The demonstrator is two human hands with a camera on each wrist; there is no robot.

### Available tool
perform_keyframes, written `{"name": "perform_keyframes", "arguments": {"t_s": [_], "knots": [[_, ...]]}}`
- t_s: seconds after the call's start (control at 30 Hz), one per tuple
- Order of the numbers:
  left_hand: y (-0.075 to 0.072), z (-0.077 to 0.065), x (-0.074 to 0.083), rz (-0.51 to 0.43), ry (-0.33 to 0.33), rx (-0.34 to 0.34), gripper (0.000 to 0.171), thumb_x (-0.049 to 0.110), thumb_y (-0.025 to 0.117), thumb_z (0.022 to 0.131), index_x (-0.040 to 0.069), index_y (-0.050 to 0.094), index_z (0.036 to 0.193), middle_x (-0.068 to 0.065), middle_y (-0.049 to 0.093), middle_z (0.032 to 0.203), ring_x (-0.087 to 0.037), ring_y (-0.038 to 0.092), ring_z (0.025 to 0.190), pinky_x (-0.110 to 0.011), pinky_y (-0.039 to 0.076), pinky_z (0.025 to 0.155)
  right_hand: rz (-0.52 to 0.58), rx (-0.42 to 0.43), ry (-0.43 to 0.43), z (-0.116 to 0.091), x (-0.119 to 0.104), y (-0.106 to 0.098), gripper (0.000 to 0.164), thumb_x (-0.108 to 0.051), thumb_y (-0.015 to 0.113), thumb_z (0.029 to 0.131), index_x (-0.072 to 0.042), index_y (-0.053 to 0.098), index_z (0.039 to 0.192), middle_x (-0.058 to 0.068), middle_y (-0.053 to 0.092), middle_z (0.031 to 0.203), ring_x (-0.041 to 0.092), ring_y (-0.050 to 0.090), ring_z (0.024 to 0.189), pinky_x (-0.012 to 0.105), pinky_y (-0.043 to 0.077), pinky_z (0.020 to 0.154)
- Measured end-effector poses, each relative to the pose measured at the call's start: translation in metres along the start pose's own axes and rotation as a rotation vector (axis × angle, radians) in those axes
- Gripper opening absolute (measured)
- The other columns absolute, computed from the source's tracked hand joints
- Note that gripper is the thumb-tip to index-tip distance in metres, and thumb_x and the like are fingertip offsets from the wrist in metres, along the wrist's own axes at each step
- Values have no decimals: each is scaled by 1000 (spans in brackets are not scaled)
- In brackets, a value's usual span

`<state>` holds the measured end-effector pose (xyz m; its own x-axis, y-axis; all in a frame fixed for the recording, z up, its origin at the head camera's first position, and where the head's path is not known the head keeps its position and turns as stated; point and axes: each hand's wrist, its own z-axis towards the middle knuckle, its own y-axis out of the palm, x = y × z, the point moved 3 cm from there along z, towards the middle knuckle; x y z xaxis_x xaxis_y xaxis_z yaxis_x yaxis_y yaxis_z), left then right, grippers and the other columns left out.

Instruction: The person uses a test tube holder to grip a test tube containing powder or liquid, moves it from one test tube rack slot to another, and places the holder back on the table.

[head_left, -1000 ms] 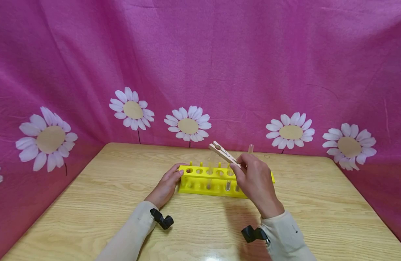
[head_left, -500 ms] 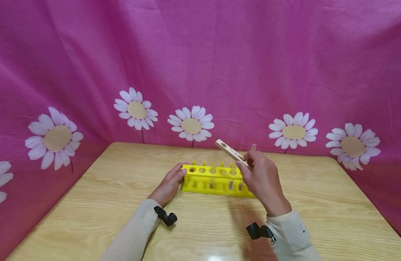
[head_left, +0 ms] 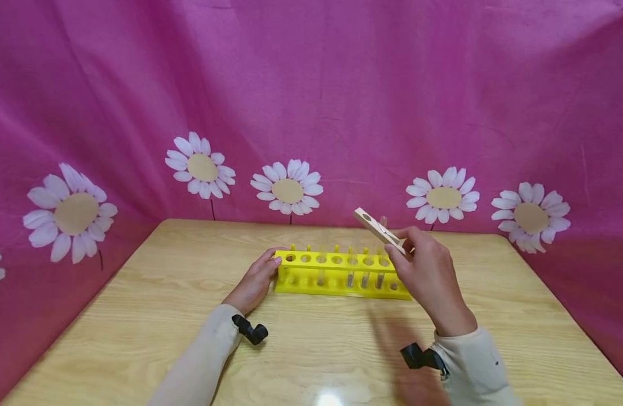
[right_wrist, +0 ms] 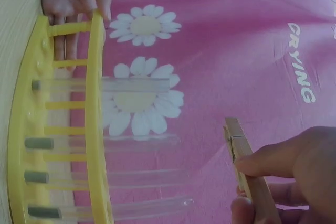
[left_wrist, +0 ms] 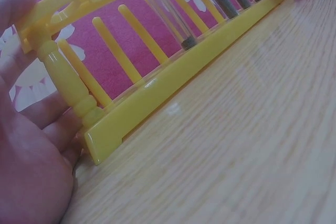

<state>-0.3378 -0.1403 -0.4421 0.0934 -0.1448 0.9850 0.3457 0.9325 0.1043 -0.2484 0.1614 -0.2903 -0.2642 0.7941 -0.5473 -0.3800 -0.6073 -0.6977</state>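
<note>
A yellow test tube rack (head_left: 313,265) stands on the table. My left hand (head_left: 252,285) grips its left end, thumb on the top bar and fingers behind the end post. Between thumb and fingers, my right hand (head_left: 430,276) holds a wooden test tube clamp (head_left: 374,224), shaped like a large clothespin, above the rack's right end. Nothing sits between the clamp's tips. One clear test tube (right_wrist: 136,85) stands by itself toward the left hand's end. Three more, including this tube (right_wrist: 44,144), stand side by side farther right; all have dark grey bottoms. The right hand covers the rack's far right corner.
A wood-grain table (head_left: 301,344) carries the rack. Behind it hangs a pink cloth (head_left: 341,101) printed with white daisies. Black wrist cameras are strapped to both sleeves, such as the left sleeve (head_left: 204,349).
My right hand has moved right along the rack with the clamp, uncovering the right-hand tubes. The clamp's tips look closer together than a second ago. My left hand stays on the rack.
</note>
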Motion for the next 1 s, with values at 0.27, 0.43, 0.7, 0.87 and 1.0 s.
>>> {"name": "perform_keyframes", "arguments": {"t_s": [0.27, 0.43, 0.7, 0.87, 1.0], "knots": [[2, 1, 1, 5, -4, -11, 44, 35, 48, 101, 11, 45, 137, -7, 36, 147, -22, 26, 138, -43, 11, 115, 11, -1, 14, 0, 14, -10, 25, -24, 64, 94, -9, 62, 114, 8, 52, 77, 22, 44, 62, 29, 38, 44], [-1, 2, 2, 10, 18, -6, 47, 39, 50, 99, 10, 45, 136, -7, 35, 149, -23, 25, 138, -45, 10, 115, 2, 35, 43, 4, 21, -17, 28, -27, 61, 95, -9, 62, 116, 10, 55, 79, 24, 47, 62, 28, 41, 45], [0, 0, -2, -9, -44, 13, 49, 37, 50, 100, 9, 43, 140, -9, 35, 147, -23, 25, 138, -44, 12, 115, -52, 67, 142, 4, 40, -35, 33, -32, 60, 95, -9, 62, 119, 15, 64, 90, 27, 54, 70, 29, 43, 48], [1, 1, 1, -12, 2, -8, 46, 32, 47, 102, 5, 41, 139, -12, 33, 147, -27, 24, 138, -45, 11, 114, -107, 58, 177, 7, 50, -48, 33, -31, 61, 95, -10, 62, 120, 18, 65, 96, 31, 57, 78, 29, 42, 50], [1, 2, 1, -5, -6, 2, 46, 36, 49, 101, 9, 44, 137, -10, 33, 147, -25, 24, 137, -44, 11, 114, -124, 0, 233, 9, 59, -54, 34, -31, 62, 94, -9, 61, 120, 19, 63, 99, 33, 54, 82, 30, 43, 52]]}}
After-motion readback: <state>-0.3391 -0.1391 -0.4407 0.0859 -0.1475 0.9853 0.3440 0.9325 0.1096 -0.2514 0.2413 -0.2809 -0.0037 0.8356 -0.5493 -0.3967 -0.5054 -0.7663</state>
